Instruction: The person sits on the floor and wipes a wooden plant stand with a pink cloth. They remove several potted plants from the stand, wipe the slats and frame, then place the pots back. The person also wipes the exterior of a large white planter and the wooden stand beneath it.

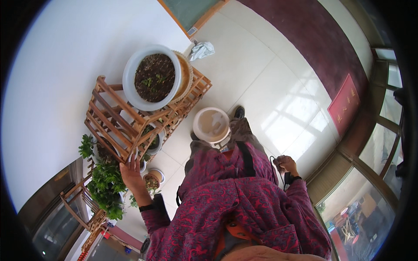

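My left hand [132,174] is at the lower corner of a slatted wooden plant stand [130,130], its fingers stretched out against the end of the rail. On the stand's top sits a large white pot [129,78] of dark soil [155,78] with a few small green sprouts. Low at my right side is my right hand [286,163], fingers curled, with a thin black cord [272,160] beside it. Whether something lies inside those fingers cannot be made out. Between my feet stands a pale basin [211,125] of cloudy brownish water.
Leafy potted plants [107,186] crowd the left, near a second wooden stand [80,208]. A small terracotta-coloured pot [153,179] stands on the tiled floor [241,58]. A crumpled pale cloth [202,50] lies by the wall corner. Framed windows [356,202] line the right.
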`<move>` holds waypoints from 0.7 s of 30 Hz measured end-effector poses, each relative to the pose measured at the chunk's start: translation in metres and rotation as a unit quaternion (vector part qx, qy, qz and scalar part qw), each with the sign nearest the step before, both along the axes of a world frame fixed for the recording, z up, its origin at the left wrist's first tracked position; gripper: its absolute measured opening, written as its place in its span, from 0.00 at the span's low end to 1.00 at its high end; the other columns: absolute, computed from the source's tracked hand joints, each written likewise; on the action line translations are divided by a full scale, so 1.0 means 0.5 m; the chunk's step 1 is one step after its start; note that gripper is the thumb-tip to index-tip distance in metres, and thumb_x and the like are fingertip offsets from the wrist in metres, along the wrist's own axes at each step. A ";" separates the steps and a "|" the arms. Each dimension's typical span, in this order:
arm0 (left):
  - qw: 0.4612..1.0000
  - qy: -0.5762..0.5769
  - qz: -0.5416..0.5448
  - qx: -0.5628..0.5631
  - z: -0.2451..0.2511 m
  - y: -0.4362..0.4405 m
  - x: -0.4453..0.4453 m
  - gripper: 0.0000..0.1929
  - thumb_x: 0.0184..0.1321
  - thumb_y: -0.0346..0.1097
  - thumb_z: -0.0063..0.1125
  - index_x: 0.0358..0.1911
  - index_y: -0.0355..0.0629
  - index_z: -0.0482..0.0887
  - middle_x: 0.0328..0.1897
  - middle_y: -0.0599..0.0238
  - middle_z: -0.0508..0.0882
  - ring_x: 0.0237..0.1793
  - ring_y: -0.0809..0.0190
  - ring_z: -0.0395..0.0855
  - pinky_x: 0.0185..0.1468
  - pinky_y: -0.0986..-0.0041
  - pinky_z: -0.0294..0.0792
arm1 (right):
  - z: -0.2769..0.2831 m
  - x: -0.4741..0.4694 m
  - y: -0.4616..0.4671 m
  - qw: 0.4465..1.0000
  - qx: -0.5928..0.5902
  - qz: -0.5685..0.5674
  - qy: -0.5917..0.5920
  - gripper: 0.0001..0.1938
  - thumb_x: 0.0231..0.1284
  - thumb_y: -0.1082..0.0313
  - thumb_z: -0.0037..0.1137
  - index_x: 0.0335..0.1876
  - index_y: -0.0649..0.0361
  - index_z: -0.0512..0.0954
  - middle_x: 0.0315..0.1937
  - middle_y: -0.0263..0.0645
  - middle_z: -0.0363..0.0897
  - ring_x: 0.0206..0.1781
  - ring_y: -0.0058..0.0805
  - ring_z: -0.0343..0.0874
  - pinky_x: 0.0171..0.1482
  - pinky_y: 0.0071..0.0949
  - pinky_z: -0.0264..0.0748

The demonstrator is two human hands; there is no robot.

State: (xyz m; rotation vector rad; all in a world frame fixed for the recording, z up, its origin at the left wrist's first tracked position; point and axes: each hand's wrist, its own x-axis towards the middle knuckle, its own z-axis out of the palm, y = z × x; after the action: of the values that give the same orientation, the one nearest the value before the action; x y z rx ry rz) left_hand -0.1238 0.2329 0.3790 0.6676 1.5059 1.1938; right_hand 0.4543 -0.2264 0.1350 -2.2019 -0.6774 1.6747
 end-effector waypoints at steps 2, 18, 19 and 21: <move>1.000 -0.017 0.001 -0.005 -0.001 0.001 -0.008 0.26 0.75 0.53 0.55 0.67 0.43 0.74 0.67 0.58 0.82 0.72 0.47 0.75 0.68 0.55 0.73 | 0.014 0.052 0.010 0.999 0.004 -0.025 -0.036 0.11 0.43 0.66 0.59 0.35 0.58 0.80 0.27 0.40 0.79 0.36 0.41 0.83 0.40 0.40 0.79; 0.997 -0.044 0.061 -0.028 0.012 0.001 0.004 0.27 0.75 0.51 0.56 0.69 0.43 0.72 0.72 0.56 0.76 0.78 0.47 0.67 0.74 0.52 0.68 | -0.145 0.227 0.084 0.909 0.139 -0.349 0.178 0.07 0.53 0.78 0.48 0.23 0.57 0.68 0.20 0.33 0.60 0.27 0.30 0.66 0.34 0.36 0.69; 0.996 -0.049 0.069 -0.032 0.013 0.001 0.005 0.27 0.75 0.51 0.56 0.70 0.43 0.72 0.73 0.57 0.76 0.78 0.47 0.67 0.74 0.52 0.68 | -0.120 0.235 0.110 0.944 0.150 -0.264 0.128 0.06 0.53 0.77 0.49 0.24 0.57 0.70 0.22 0.35 0.64 0.29 0.33 0.69 0.36 0.38 0.71; 0.995 -0.051 0.076 -0.033 0.015 -0.001 0.010 0.27 0.76 0.51 0.55 0.71 0.44 0.71 0.72 0.57 0.77 0.77 0.48 0.68 0.73 0.53 0.68 | -0.061 0.257 0.143 0.992 0.114 -0.037 -0.040 0.02 0.55 0.75 0.51 0.28 0.59 0.74 0.25 0.41 0.72 0.34 0.39 0.76 0.39 0.41 0.76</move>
State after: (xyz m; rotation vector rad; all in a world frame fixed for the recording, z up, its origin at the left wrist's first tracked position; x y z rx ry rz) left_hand -0.1191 0.2323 0.3864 0.4480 1.5246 1.2667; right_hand 0.5830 -0.1546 0.1044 -2.1140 -0.7572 1.4034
